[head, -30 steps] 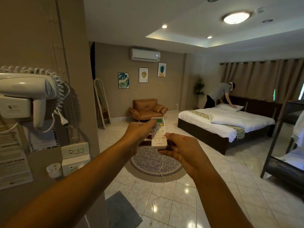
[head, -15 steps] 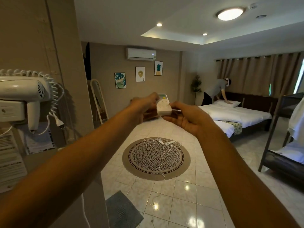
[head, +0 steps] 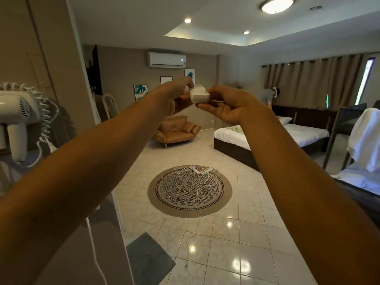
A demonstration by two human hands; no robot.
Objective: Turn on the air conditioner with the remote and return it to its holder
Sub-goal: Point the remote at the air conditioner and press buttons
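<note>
Both arms reach out at head height with the white remote (head: 199, 95) held between them, seen end-on and pointing towards the far wall. My left hand (head: 174, 97) grips its left side with the thumb on top. My right hand (head: 228, 104) supports its right side and underside. The white air conditioner (head: 166, 59) hangs high on the far wall, straight beyond the remote, with a small light showing on its right end. No remote holder is visible.
A wall-mounted hair dryer (head: 18, 116) with a coiled cord is close on the left. A round rug (head: 189, 191) with tangled white cables lies on the tiled floor. A brown armchair (head: 176, 129), a bed (head: 287, 134) with a person beside it, and a rack (head: 349, 128) with a towel stand beyond.
Both hands have lifted the remote from chest height up to the level of the air conditioner and tipped it flat, pointing at the unit. The view has tilted upward.
</note>
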